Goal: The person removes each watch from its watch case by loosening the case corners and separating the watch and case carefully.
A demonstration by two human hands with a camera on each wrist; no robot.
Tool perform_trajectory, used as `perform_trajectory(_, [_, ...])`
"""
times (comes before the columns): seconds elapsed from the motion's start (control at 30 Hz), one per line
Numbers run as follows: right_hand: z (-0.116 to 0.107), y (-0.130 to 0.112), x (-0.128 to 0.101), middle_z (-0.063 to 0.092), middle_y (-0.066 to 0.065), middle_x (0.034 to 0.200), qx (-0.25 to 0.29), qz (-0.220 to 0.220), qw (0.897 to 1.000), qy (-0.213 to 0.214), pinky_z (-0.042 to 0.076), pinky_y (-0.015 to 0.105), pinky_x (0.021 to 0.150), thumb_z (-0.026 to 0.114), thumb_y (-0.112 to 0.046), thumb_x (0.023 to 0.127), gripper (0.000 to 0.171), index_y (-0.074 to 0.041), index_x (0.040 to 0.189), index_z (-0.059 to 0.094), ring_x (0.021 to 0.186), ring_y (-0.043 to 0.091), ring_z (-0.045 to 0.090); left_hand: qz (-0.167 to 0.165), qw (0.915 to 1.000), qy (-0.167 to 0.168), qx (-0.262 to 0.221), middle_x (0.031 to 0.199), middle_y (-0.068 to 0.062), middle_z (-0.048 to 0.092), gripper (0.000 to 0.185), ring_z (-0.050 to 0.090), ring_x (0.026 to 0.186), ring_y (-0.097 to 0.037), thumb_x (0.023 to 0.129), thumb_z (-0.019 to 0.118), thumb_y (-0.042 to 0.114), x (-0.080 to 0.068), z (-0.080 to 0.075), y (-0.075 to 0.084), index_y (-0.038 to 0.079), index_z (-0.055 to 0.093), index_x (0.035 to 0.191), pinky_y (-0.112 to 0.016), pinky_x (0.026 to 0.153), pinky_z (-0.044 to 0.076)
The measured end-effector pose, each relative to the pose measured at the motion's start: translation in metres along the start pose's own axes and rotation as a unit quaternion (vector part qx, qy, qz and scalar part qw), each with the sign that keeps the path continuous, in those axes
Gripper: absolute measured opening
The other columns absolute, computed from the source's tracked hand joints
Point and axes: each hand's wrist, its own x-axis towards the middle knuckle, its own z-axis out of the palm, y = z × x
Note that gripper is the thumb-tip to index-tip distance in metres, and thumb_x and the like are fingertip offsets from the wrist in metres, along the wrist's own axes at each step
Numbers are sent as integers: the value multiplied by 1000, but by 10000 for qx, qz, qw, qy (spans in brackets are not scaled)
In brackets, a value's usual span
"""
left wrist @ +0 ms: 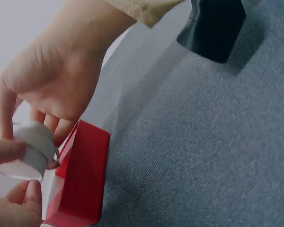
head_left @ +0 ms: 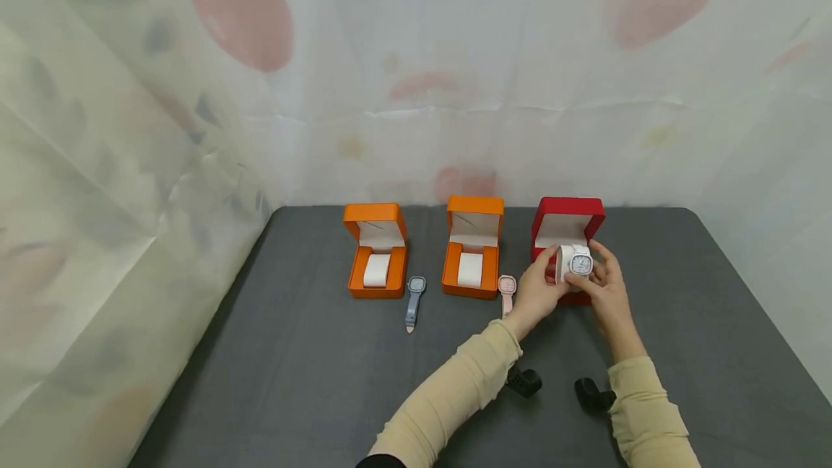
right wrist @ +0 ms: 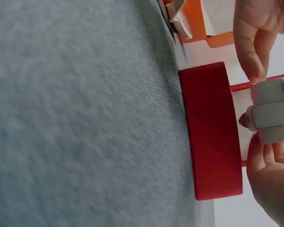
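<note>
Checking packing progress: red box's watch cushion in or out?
Out. Both hands hold the white cushion with watch above the open red box.

Both arms wear long, soft sleeves in a pale tan colour. The left hand [head_left: 538,292] and right hand [head_left: 607,287] are bare. A small black camera is strapped under each wrist.

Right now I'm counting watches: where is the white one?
In the head view the white watch, wrapped on its cushion, is held by both hands just above the open red box, at the row's right end.
</note>
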Motion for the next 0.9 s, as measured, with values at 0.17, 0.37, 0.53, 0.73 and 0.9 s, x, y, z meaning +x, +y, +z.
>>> perform_trajectory(0.17, [-6, -6, 0, 48, -13, 108, -209, -169, 9992, -282, 49, 9, 72, 61, -6, 88, 68, -20, 147, 29, 88, -1, 52, 190, 9988, -428, -115, 123, 2, 57, 68, 57, 92, -9, 83, 70, 19, 2, -9, -1, 40, 38, 140, -16, 78, 49])
perform_trajectory(0.37, [-15, -10, -1, 40, -12, 111, -1013, -169, 9910, -857, 50, 14, 68, 62, -10, 89, 62, -22, 143, 36, 81, -3, 57, 23, 9971, -745, -154, 123, 1, 58, 64, 56, 86, -6, 81, 73, 22, 1, -16, -2, 42, 43, 134, -18, 72, 50])
perform_trajectory(0.53, [-16, -9, 1, 41, -10, 111, -959, -234, 9906, -949, 51, 15, 68, 63, -8, 88, 58, -19, 139, 38, 81, -2, 59, -6, 9960, -726, -515, 117, -1, 61, 63, 60, 87, -6, 79, 74, 17, 2, -18, -4, 39, 47, 131, -19, 73, 53])
perform_trajectory(0.73, [-15, -8, 1, 40, -11, 112, -1091, -188, 9897, -907, 51, 14, 69, 62, -12, 89, 57, -23, 139, 38, 83, -3, 58, -5, 9947, -887, -511, 113, -1, 63, 64, 60, 84, -6, 79, 75, 17, 5, -24, -5, 40, 47, 132, -19, 71, 52])
perform_trajectory(0.9, [-15, -10, 2, 40, -15, 115, -1341, -87, 9854, -1044, 52, 15, 72, 63, -17, 89, 60, -23, 142, 36, 89, -3, 56, -34, 9955, -945, -81, 111, 1, 63, 65, 55, 84, -6, 78, 75, 21, 8, -30, -5, 43, 46, 132, -19, 72, 49])
